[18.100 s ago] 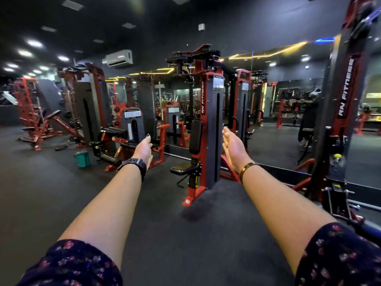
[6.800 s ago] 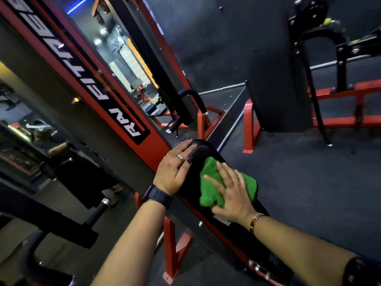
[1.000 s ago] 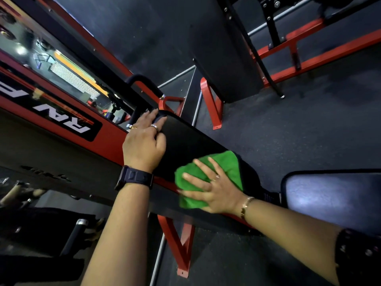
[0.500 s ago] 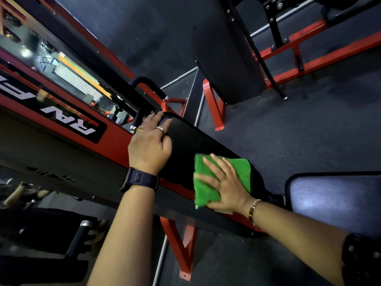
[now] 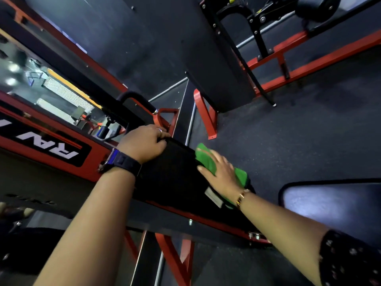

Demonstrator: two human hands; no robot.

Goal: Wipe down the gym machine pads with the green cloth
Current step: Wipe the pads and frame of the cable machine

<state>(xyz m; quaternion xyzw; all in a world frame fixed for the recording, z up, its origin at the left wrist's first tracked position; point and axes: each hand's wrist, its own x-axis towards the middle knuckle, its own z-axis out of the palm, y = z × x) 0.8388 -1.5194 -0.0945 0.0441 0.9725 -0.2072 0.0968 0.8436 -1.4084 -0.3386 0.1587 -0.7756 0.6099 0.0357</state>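
Note:
A long black back pad (image 5: 175, 174) of a red-framed gym machine runs across the middle of the head view. My left hand (image 5: 144, 142) grips the pad's far top end, fingers curled over its edge. My right hand (image 5: 220, 172) lies flat with straight fingers on the green cloth (image 5: 206, 156), pressing it against the pad's right side edge. The cloth hangs over that edge and part of it is hidden under my palm.
A black seat pad (image 5: 334, 203) sits at the right. The machine's red column with white lettering (image 5: 51, 149) and a mirror stand on the left. A black curved handle (image 5: 136, 99) rises behind the pad. Another red-framed machine (image 5: 278, 56) stands beyond on dark floor.
My right hand has slid the green cloth from the pad's face over to its right edge. My left hand's fingers have curled further over the pad's top end.

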